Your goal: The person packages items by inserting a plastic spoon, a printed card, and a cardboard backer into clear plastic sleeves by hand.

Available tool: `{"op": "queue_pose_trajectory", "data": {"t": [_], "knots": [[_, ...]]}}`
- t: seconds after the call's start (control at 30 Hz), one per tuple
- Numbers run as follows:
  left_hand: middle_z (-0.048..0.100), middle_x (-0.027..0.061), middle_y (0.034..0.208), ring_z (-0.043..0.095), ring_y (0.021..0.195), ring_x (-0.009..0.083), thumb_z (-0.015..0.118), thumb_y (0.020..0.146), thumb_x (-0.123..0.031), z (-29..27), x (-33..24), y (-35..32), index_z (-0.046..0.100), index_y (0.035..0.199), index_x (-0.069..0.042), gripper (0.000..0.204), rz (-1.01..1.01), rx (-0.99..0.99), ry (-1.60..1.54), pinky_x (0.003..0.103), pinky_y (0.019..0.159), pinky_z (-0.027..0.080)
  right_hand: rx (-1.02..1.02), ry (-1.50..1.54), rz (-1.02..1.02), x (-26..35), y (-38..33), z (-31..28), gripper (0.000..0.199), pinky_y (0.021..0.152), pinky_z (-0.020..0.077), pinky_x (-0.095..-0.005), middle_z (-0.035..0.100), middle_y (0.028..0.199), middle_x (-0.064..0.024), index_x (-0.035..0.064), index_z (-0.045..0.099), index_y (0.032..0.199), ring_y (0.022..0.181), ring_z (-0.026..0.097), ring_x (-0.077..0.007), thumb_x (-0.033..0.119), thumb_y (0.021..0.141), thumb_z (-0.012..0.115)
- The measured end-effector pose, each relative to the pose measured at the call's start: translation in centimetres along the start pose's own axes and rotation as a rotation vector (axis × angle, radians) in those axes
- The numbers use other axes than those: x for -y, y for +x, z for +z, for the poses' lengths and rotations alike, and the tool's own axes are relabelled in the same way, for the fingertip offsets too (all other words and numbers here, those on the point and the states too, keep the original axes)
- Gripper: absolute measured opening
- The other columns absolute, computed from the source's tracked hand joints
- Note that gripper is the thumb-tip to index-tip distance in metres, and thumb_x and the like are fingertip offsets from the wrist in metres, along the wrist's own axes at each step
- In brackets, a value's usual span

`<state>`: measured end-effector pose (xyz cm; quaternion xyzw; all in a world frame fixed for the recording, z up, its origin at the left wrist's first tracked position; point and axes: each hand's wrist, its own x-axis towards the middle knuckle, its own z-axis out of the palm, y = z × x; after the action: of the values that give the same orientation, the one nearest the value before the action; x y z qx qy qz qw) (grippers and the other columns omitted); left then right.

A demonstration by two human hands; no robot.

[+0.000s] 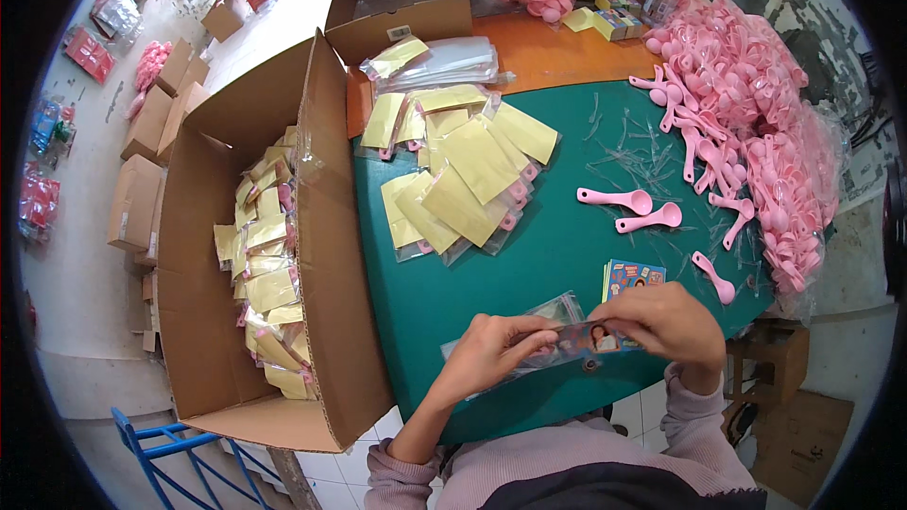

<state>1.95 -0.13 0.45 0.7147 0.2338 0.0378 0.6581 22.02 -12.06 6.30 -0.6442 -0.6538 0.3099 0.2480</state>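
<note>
We hold a small printed card (593, 338) between both hands: left hand (491, 349) fingers pinch its left end, right hand (666, 323) fingers grip its right end, over a clear bag (557, 310) at the counter's (529, 264) six o'clock edge. Three loose pink spoons (616, 198) lie at two o'clock; one card stack (631, 276) sits just above our right hand.
</note>
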Motion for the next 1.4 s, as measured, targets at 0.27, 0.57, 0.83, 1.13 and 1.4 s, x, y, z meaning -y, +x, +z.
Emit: {"op": "queue_pose_trajectory", "data": {"t": [0.27,0.57,0.83,1.13,1.4], "knots": [[0.068,0.0116,0.083,0.066,0.073,0.0169,0.063,0.083,-0.021,0.7,-0.6,0.3,0.053,0.116,-0.005,0.038,0.092,-0.003,-0.004,0.027,0.066,0.050,0.020,0.086,0.012,0.2,2.0,3.1,0.016,0.057,0.0443,-0.0357,0.060,0.076,-0.0121,0.0044,0.058,0.087,0.067,0.058,-0.0293,0.017,0.078,0.062],[0.066,0.0129,0.084,0.063,0.080,0.0140,0.065,0.082,-0.018,-2.2,0.8,-0.9,0.033,0.129,-0.006,0.058,0.146,0.093,0.078,0.025,0.070,0.047,-0.141,0.432,0.358,-2.5,1.2,2.9,0.018,0.055,0.0429,-0.0245,0.057,0.067,-0.0026,0.0008,0.061,0.078,0.064,0.054,-0.0081,0.007,0.067,0.074],[0.063,0.0126,0.095,0.059,0.087,0.0122,0.063,0.082,-0.007,-2.5,0.8,-1.0,0.029,0.131,-0.006,0.060,0.023,0.029,-0.200,0.025,0.071,0.049,-0.030,0.798,0.414,-2.3,-0.2,2.7,0.013,0.057,0.0420,-0.0213,0.056,0.068,-0.0018,-0.0015,0.060,0.076,0.065,0.052,-0.0057,0.006,0.071,0.069],[0.059,0.0200,0.106,0.061,0.095,0.0236,0.035,0.096,-0.017,1.8,2.9,-1.6,0.001,0.139,-0.009,0.056,-0.078,-0.126,-0.526,0.031,0.075,0.051,-0.240,0.083,0.089,0.6,1.2,4.8,0.037,0.079,0.0452,-0.0356,0.058,0.098,-0.0130,0.0030,0.058,0.103,0.093,0.056,-0.0308,0.015,0.070,0.070],[0.053,0.0224,0.114,0.057,0.102,0.0247,0.030,0.097,-0.014,2.4,3.6,-2.8,-0.001,0.142,-0.013,0.054,-0.174,-0.066,-0.563,0.036,0.087,0.046,-0.134,-0.042,0.031,0.4,0.6,8.7,0.025,0.074,0.0433,-0.0372,0.051,0.089,-0.0107,0.0039,0.058,0.095,0.086,0.052,-0.0274,0.013,0.073,0.066]]}}
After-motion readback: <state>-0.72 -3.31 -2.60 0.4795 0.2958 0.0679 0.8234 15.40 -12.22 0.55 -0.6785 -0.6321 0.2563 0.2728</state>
